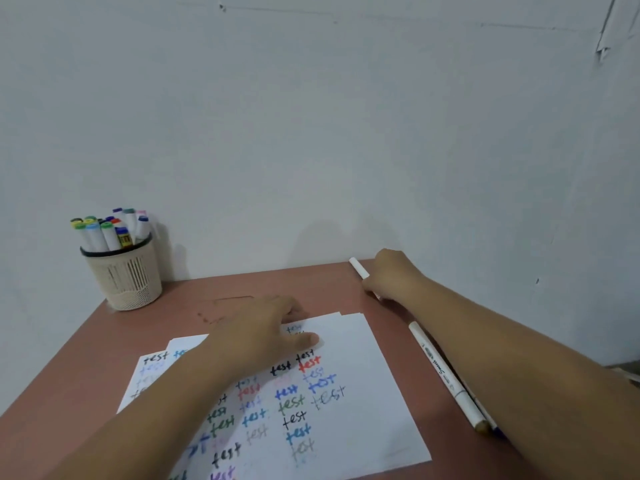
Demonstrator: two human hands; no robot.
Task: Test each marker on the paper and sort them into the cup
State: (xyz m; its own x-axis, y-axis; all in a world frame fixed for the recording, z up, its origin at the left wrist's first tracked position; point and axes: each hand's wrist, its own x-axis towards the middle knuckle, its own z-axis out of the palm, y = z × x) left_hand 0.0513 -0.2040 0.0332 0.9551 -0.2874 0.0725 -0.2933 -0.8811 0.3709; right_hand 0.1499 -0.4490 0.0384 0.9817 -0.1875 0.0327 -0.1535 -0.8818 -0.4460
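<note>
Right hand (pixel 388 275) curls round a white marker (pixel 358 268) near the table's (pixel 86 344) far right corner; left hand (pixel 266 327) presses flat on the paper (pixel 363 410). Lift the marker cleanly, keep the sheet pinned, write in blank space; the cup (pixel 126 275) waits far left

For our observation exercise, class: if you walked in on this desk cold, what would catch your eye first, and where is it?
First, the paper in the middle of the desk, covered in rows of the word "test" in many colours, with the left hand flat on it. Next, the cup crammed with markers at the back left corner. Then the right hand gripping a white marker by the wall.
</note>
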